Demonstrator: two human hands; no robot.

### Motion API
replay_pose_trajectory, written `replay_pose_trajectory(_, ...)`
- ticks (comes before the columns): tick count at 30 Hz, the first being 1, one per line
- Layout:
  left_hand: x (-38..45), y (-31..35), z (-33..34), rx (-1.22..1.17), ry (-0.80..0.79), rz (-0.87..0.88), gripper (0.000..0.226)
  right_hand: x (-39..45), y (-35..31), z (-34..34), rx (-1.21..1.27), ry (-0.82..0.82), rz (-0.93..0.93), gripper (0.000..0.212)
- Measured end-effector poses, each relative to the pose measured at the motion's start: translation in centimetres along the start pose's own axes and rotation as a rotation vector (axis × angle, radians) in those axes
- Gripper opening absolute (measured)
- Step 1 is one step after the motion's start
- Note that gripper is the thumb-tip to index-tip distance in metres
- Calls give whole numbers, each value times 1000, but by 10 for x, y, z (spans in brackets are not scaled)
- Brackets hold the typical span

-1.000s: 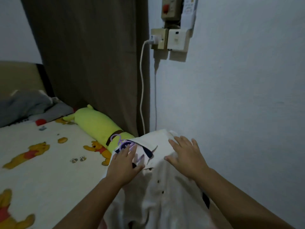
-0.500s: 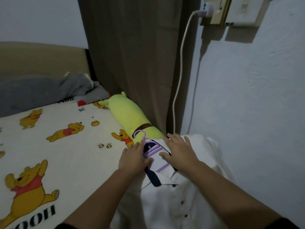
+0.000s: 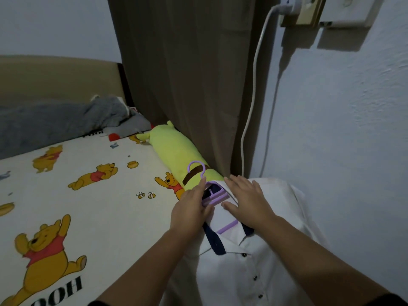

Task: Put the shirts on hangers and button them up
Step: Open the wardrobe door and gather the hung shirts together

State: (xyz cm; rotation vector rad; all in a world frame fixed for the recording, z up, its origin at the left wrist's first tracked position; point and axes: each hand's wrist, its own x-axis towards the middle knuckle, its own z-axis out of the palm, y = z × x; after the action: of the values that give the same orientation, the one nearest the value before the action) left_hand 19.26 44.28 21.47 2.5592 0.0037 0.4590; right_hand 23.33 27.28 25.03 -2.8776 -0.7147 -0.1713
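A white shirt (image 3: 271,257) with dark buttons and a navy-lined collar lies on the bed's right edge, beside the wall. A purple plastic hanger (image 3: 215,196) sits inside its neck, with the hook sticking out over the green pillow. My left hand (image 3: 191,212) rests on the left side of the collar, fingers extended along the hanger, index finger near the hook's base. My right hand (image 3: 247,200) lies flat with spread fingers on the right side of the collar. The lower buttons look fastened; the collar is open.
A lime-green bolster pillow (image 3: 176,155) lies against a brown curtain (image 3: 187,74). The bed sheet (image 3: 88,195) has a cartoon bear print. A grey blanket (image 3: 61,120) is bunched at the headboard. A white charger cable (image 3: 254,96) hangs down the wall (image 3: 342,140) on the right.
The view has tilted down and moved closer. Both hands have slid up to the collar, and the hanger with its hook is now more exposed at the shirt's neck.
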Motion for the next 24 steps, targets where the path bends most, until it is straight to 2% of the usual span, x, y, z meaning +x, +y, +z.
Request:
replay_pose_trajectory(6, 9, 38, -34, -30, 142, 121, 88, -12, -1, -56, 74, 183, -24, 84)
replay_pose_trajectory(9, 12, 60, -54, -64, 184, 244, 98, -23, -2, -93, 84, 270, -30, 95)
replay_pose_trajectory(12, 18, 89, -74, -93, 243, 417, 110, -38, -1, -128, 138, 281, -1, 107)
replay_pose_trajectory(17, 28, 141, -105, -111, 289, 635, 99, -64, 1, -181, 121, 346, 42, 126)
replay_pose_trajectory(24, 24, 195, -136, -134, 284, 872, 107, -107, 1, -234, 170, 432, 88, 128)
